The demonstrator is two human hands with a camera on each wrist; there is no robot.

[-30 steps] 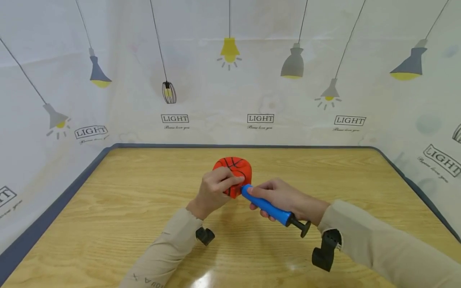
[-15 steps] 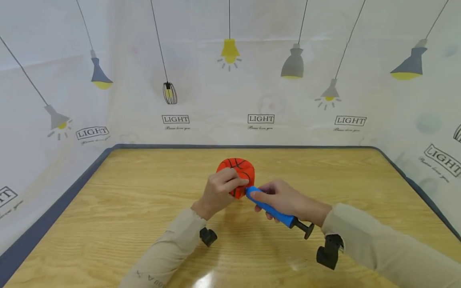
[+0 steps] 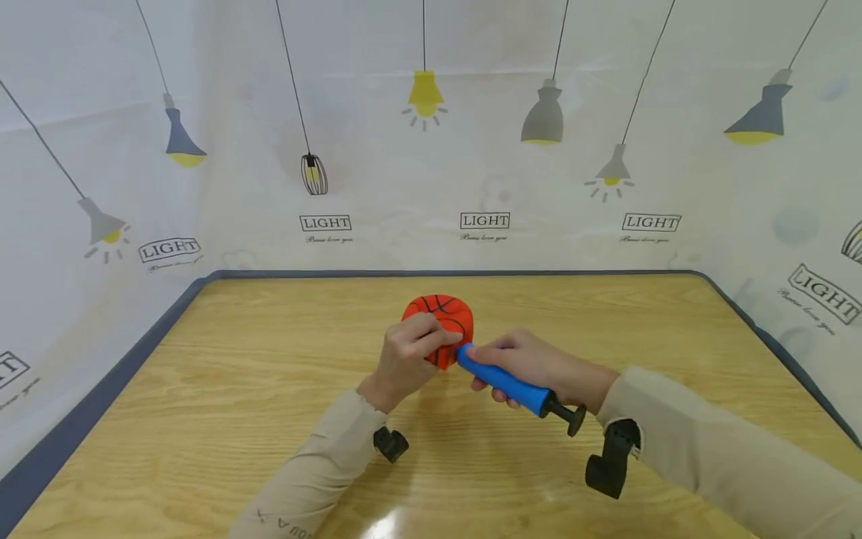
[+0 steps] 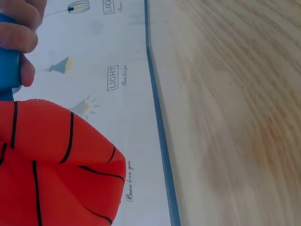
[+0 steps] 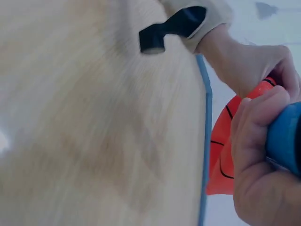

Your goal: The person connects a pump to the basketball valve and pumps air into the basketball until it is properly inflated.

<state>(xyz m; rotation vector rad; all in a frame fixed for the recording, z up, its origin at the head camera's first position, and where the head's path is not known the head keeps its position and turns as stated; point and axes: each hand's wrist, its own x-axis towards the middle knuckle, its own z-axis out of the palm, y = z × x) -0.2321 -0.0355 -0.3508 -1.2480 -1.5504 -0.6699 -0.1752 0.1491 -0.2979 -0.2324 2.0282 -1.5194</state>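
My left hand [image 3: 408, 352] grips a limp, dented orange-red basketball [image 3: 453, 313] with black lines, above the table. In the left wrist view the ball [image 4: 70, 141] shows deep folds. The fingers of my right hand [image 3: 528, 363] wrap around a blue hand pump [image 3: 505, 382], tilted with its black plunger handle [image 3: 569, 415] toward the lower right. The pump's front end meets the ball beside my left fingers; the contact point itself is hidden. In the right wrist view, my right hand [image 5: 263, 160] curls around the pump's blue barrel [image 5: 284, 136].
Below the hands lies a wood-grain table [image 3: 236, 389] with a dark blue edge [image 3: 444, 274]. A pale backdrop sheet [image 3: 377, 165] printed with lamps stands around its back and sides. Black camera mounts [image 3: 609, 460] sit on both wrists.
Both hands, with the ball and pump, shift slightly right and then slightly back left. The grips stay the same, and the pump's plunger looks unchanged.
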